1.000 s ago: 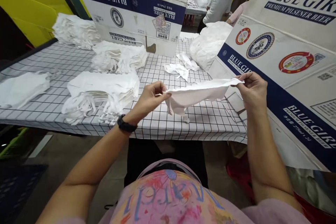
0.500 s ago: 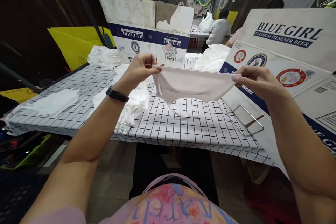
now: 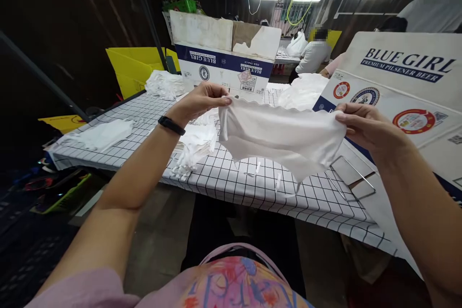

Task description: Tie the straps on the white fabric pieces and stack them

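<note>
A white strappy bra top point(image 3: 277, 127) is stretched out in the air over the table, its wavy edge up and its thin straps hanging down. My left hand point(image 3: 209, 96) pinches one upper corner between thumb and fingers. At the opposite corner, my right hand point(image 3: 364, 120) has the same kind of pinch. Just left of the held top, a pile of folded white garments point(image 3: 197, 147) lies on the checked tablecloth point(image 3: 231, 180), partly behind my left forearm. Some of the straps blend into the white cloth.
Two printed cardboard boxes, one at the back point(image 3: 224, 65) and one on the right point(image 3: 404, 77), flank the work area. A wire frame point(image 3: 353, 178) leans by the right box. More white garments point(image 3: 104, 134) lie on the left. A seated person point(image 3: 315, 55) is beyond the table.
The top now hangs fuller, with more of its lower part and straps showing below. Both hands keep their pinch on its corners. The view has shifted, so the surroundings sit further right.
</note>
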`<act>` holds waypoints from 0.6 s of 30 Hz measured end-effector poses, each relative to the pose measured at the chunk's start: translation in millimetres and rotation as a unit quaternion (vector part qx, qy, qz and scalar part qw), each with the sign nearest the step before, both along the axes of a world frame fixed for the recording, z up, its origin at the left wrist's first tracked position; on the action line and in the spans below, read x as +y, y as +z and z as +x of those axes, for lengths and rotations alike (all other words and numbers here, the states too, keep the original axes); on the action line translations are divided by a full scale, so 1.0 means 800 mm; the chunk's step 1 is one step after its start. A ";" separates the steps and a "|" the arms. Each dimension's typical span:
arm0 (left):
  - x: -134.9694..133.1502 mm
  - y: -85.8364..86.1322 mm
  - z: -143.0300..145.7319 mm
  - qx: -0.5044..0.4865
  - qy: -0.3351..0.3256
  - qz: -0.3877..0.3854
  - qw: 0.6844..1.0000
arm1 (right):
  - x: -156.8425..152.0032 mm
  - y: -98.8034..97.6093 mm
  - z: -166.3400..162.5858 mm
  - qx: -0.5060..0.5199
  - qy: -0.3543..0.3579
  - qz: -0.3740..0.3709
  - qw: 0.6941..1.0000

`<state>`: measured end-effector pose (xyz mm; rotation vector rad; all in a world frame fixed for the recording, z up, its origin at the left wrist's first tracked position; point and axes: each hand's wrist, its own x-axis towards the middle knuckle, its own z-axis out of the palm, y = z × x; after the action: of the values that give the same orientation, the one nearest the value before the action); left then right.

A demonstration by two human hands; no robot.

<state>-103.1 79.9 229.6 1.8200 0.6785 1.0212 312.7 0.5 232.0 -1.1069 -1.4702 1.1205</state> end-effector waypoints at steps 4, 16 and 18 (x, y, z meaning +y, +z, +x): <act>0.005 -0.004 -0.008 0.000 -0.027 -0.027 0.999 | 0.008 -0.003 0.006 -0.058 0.009 -0.006 0.998; -0.053 0.020 -0.015 0.125 -0.036 0.077 0.988 | -0.018 -0.003 0.034 -0.130 0.012 0.116 0.985; -0.052 0.027 -0.016 0.153 0.017 0.112 0.982 | -0.018 -0.003 0.049 -0.155 -0.036 0.138 0.978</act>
<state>-116.0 38.2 251.5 2.1968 0.8074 0.8743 351.7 -13.5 229.5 -1.1604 -1.7505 0.6863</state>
